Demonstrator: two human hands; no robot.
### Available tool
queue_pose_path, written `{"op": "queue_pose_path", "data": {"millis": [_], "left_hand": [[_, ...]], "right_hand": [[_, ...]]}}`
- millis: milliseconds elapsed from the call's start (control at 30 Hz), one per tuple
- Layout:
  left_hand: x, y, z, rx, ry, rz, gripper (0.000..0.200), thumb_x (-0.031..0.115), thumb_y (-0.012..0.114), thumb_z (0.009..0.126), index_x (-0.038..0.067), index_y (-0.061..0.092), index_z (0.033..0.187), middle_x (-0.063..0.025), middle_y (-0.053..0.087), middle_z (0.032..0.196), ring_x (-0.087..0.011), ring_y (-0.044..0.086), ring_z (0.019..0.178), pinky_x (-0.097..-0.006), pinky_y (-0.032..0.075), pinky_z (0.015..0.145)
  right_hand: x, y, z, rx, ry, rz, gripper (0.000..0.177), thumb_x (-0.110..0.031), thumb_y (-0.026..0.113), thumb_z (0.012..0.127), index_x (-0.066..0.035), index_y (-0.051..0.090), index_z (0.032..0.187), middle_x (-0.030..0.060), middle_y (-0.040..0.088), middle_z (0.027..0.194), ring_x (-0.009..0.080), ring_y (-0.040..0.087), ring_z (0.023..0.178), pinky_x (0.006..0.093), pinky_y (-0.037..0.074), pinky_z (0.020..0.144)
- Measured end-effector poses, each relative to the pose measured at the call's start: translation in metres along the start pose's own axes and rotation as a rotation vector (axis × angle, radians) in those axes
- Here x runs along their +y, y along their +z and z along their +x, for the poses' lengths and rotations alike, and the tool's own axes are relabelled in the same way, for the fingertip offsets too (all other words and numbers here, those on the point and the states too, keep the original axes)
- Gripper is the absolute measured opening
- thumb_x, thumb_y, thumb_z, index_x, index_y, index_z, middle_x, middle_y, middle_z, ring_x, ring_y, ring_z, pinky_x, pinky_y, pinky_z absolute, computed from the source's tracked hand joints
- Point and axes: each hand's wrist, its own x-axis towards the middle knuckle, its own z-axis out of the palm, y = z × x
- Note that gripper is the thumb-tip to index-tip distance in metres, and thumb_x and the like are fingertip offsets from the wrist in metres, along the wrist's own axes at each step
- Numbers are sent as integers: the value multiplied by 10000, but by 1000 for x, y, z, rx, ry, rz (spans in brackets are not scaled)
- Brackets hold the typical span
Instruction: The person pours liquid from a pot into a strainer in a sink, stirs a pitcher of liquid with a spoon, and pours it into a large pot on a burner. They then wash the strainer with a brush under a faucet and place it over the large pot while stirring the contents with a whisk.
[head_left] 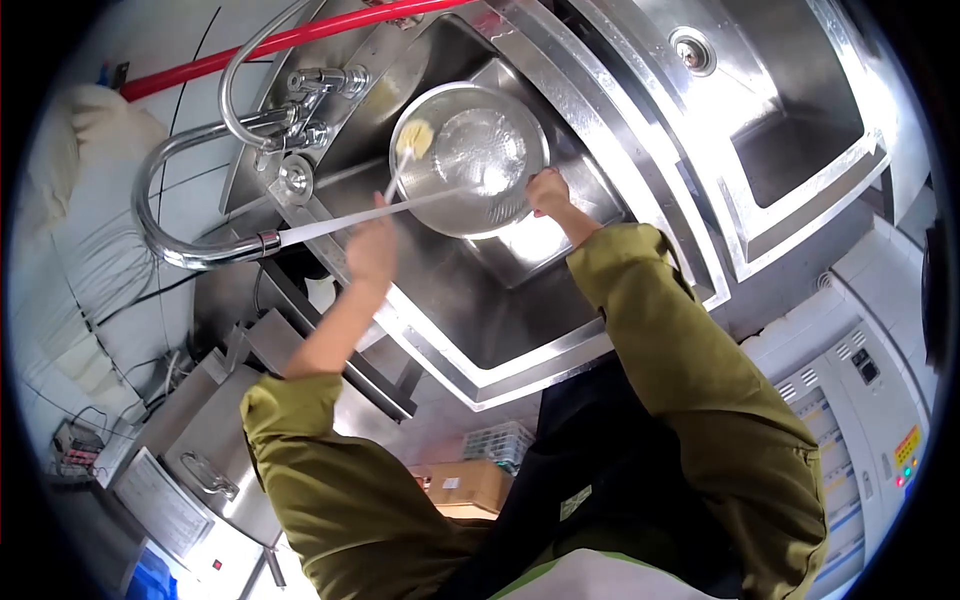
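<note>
A round metal basin [440, 205] sits in the stainless steel sink [440, 300], with water in it. My right hand [547, 192] is closed on its rim at the right side. My left hand [372, 248], slightly blurred, is wrapped round the white handle of a dish brush [413, 137]. The brush's yellowish round head is inside the basin, near its left wall. From the curved faucet [200, 255] a stream of water [350, 218] runs past my left hand into the basin.
A second sink [790, 150] with a drain stands at the upper right. A red pipe [290, 40] crosses the top left. Below the sink are a cardboard box [470, 485] and a grey crate [498, 445]. At the lower right is a white machine [850, 430] with indicator lights.
</note>
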Motion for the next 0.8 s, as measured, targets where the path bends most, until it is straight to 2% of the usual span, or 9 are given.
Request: {"op": "queue_pose_path", "data": {"millis": [33, 100, 233, 367, 433, 500, 567, 667, 800], "left_hand": [[13, 12, -12, -105, -57, -159, 355, 145, 500, 794, 19, 427, 1118, -155, 600, 710, -241, 624, 624, -308, 505, 499], [20, 36, -30, -381, 439, -309, 359, 171, 455, 826, 1, 425, 1141, -160, 588, 679, -209, 622, 623, -326, 492, 458], [8, 23, -5, -604, 417, -776, 317, 106, 467, 802, -74, 406, 1056, -181, 616, 744, -262, 622, 711, -353, 493, 532], [15, 23, -14, -141, -12, -231, 282, 112, 411, 796, -31, 444, 1037, -160, 608, 691, -233, 614, 655, -342, 467, 464], [26, 1, -9, -432, -206, -910, 264, 128, 409, 801, -16, 447, 1019, -125, 596, 691, -211, 594, 615, -333, 474, 462], [45, -5, -12, -567, -401, -1570, 240, 150, 403, 814, -4, 449, 992, -91, 573, 719, -174, 561, 579, -317, 471, 461], [68, -6, -20, -561, -513, -2027, 215, 177, 403, 828, 25, 459, 970, -51, 537, 742, -125, 513, 551, -269, 451, 474], [83, -37, -38, -373, -571, -2196, 319, 262, 419, 850, 40, 455, 1078, -39, 537, 877, -107, 513, 724, -261, 440, 619], [68, -46, -66, 90, -596, -2223, 438, 314, 424, 856, 37, 402, 1194, -71, 491, 1085, -148, 503, 933, -282, 403, 763]], "right_hand": [[-5, -6, -7, 9, 3, 79, 243, -208, 451, 776, 29, 466, 826, 130, 591, 619, 213, 577, 545, 289, 491, 485], [-7, -7, -6, -21, 57, 113, 307, -219, 428, 818, 74, 398, 906, 168, 588, 640, 231, 584, 479, 298, 498, 428], [-18, -14, -12, 15, 206, 186, 325, -210, 420, 843, 97, 371, 940, 190, 586, 658, 245, 585, 447, 308, 501, 393], [-15, 1, -4, -92, 346, 321, 161, -135, 477, 774, 1, 555, 740, 120, 604, 656, 219, 601, 566, 284, 496, 537], [2, 46, 16, -264, 380, 541, 245, -197, 450, 799, 6, 577, 749, 146, 598, 665, 246, 595, 558, 329, 501, 511], [-70, 17, -48, -353, 527, 831, 363, -312, 377, 859, -4, 472, 1027, 215, 572, 767, 298, 593, 637, 423, 493, 528], [-113, -6, -80, -694, 340, 731, 502, -415, 402, 831, -23, 397, 1145, 182, 558, 834, 263, 579, 717, 395, 485, 595], [-95, 29, -40, -875, -355, 804, 355, -343, 511, 773, 9, 536, 808, 99, 546, 645, 210, 528, 514, 336, 421, 435], [-175, 0, -49, -628, -301, -223, 158, -37, 458, 678, 83, 550, 725, 153, 561, 594, 223, 558, 470, 323, 452, 396]]}}
